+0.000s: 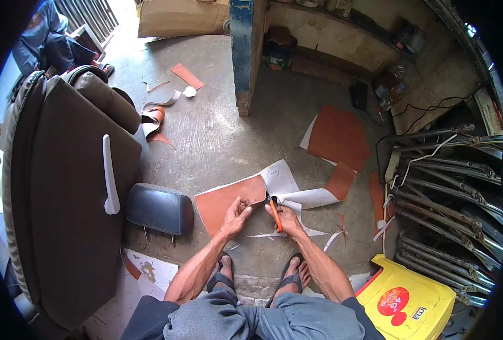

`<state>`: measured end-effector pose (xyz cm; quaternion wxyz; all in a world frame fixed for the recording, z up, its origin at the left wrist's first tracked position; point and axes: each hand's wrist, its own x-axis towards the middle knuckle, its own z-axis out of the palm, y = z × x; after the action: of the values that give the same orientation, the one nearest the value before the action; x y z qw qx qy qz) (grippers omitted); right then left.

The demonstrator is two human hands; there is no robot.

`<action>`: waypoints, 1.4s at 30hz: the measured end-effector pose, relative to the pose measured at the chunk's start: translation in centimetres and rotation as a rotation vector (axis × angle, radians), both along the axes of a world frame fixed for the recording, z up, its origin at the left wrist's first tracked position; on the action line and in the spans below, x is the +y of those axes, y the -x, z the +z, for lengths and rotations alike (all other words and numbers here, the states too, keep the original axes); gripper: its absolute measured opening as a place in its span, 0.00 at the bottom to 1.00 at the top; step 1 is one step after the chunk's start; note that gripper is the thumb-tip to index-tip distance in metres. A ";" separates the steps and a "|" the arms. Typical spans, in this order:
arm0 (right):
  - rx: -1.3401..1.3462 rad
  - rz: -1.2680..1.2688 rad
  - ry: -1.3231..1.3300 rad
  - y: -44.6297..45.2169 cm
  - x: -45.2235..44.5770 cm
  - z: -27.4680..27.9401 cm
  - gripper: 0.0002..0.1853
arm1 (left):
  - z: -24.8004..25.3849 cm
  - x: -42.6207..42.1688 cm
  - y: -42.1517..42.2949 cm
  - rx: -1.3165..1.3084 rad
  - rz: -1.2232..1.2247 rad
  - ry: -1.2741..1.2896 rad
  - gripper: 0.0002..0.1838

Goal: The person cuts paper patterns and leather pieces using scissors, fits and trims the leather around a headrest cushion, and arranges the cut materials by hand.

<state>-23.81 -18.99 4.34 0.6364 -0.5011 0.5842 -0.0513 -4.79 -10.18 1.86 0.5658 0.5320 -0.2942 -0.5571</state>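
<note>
Forearms (197, 263) stretch forward and slant inward, the left hand (236, 216) aiming toward 1 o'clock and the right hand (287, 220) toward 11, so the two sit close together beyond the sandalled feet (224, 274). The left thumb and fingers pinch a brown sheet (223, 198) by its edge on the 4 o'clock side; the right hand is wrapped around orange-handled scissors (277, 218), whose blades point to 11 o'clock. From the left grip, most of the sheet spreads toward 10 o'clock, with one corner out toward 8. The blades lie at its 3 o'clock edge, near the left fingertips; whether they are parted I cannot tell. From the right hand, a curled white-backed piece (319, 196) lies at 2 o'clock and a wider brown piece (339, 136) farther off at 1; a dark headrest (155, 208) lies at 9 o'clock from the left hand
</note>
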 end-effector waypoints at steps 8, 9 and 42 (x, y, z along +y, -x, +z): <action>0.057 0.026 0.104 -1.2 -0.8 -0.5 0.35 | 0.0 0.3 -1.1 0.097 -0.025 -0.068 0.09; 0.045 0.033 0.084 -1.2 -1.2 -0.2 0.35 | -0.2 0.2 -1.1 0.096 -0.026 -0.070 0.09; 0.125 0.067 -0.110 12.8 6.4 4.3 0.27 | 3.8 -2.4 -9.2 -0.943 -1.346 0.153 0.07</action>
<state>-36.57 -12.61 8.60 0.6264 -0.4870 0.6078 0.0336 4.41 -12.54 5.62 -0.0372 0.3798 -0.7938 -0.4736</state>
